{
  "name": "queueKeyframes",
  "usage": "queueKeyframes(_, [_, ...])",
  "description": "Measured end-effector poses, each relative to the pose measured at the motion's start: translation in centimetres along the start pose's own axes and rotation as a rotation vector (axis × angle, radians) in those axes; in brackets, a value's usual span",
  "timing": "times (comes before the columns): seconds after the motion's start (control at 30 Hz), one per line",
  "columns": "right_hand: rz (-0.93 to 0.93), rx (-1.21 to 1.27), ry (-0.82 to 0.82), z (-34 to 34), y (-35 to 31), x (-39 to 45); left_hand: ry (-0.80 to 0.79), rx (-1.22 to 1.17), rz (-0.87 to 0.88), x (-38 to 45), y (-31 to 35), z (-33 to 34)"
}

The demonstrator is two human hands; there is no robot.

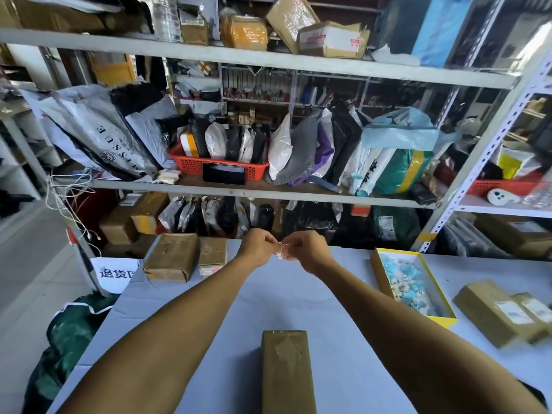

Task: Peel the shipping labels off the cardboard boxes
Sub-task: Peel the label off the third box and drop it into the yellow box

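Table (298, 294): both hands w/ label (281, 251)

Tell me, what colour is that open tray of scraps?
Yellow tray, seen best in the head view.

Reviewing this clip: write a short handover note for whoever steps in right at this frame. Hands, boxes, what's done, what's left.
Left hand and right hand: raised over the table, both pinching a small crumpled label scrap between them.
Near box: front centre, label gone, only residue on top.
Two boxes at far left: no label shows on their tops.
Two boxes at right: white labels still on.
Yellow tray: holds bluish-white scraps.
Left to do: probably drop the scrap in the tray, then peel the right-hand boxes.
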State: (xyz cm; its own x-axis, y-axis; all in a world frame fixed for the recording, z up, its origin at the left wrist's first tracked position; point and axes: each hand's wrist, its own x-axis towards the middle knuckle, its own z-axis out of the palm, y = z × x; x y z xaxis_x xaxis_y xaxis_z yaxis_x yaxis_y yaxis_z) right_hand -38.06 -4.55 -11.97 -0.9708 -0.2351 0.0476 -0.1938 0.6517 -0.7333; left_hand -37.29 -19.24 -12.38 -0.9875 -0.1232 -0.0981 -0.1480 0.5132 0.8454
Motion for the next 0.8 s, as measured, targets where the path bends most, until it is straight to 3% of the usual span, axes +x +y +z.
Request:
queueKeyframes(0.27, [0.154,0.088,0.054,-1.6,0.8,0.0,-0.118,-0.059,0.173,-0.6,-0.1,0.2])
queueKeyframes(0.43, [0.158,0.1,0.02,-1.2,0.3,-0.1,-0.03,0.055,0.215,-0.5,-0.8,0.5])
queueKeyframes(0.6, [0.037,0.025,-0.013,-1.0,-1.0,-0.3,0.062,0.053,0.19,-0.2,-1.6,1.1])
queueKeyframes(0.8, [0.062,-0.098,0.004,-1.1,-0.9,-1.0,0.026,-0.022,0.177,-0.9,-1.9,1.4])
